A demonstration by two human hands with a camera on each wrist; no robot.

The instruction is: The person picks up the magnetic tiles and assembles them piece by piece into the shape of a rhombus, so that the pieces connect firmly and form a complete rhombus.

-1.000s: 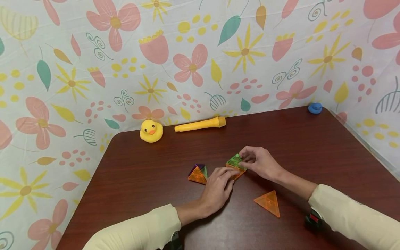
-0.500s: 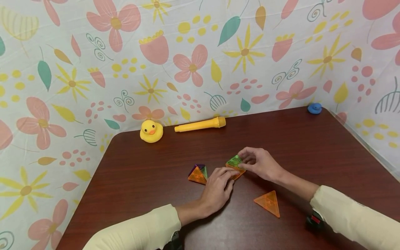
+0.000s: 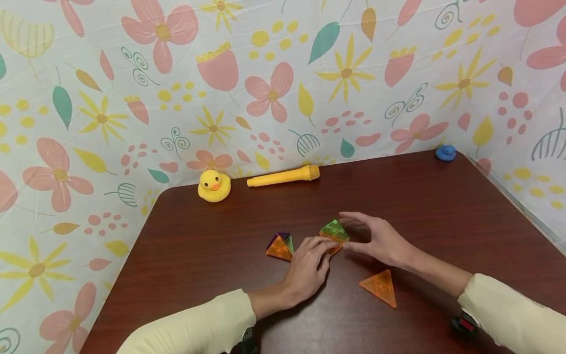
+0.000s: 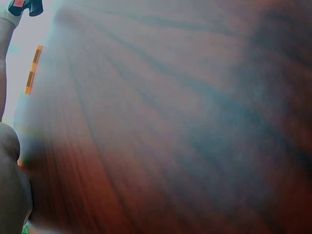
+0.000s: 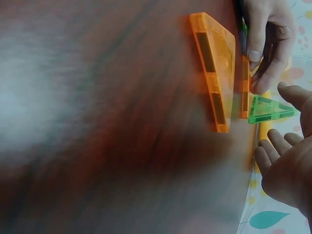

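My left hand rests with its fingertips on an orange triangular magnetic tile lying on the table, partly covering it. At that tile's far edge a green triangular tile stands up, tilted. My right hand is just right of the green tile, its thumb and fingers spread apart and holding nothing. In the right wrist view, the right hand's fingers are apart from the green tile, while the left hand presses on the orange tile.
A loose orange triangular tile lies nearer me. Left of my left hand stands a small pyramid of orange, green and purple tiles. A yellow duck, a yellow toy microphone and a blue duck sit along the table's back edge.
My right hand's fingers were at the green tile's right side; they have let go, spread wider and moved slightly right. The green tile stays up. My left hand has not moved.
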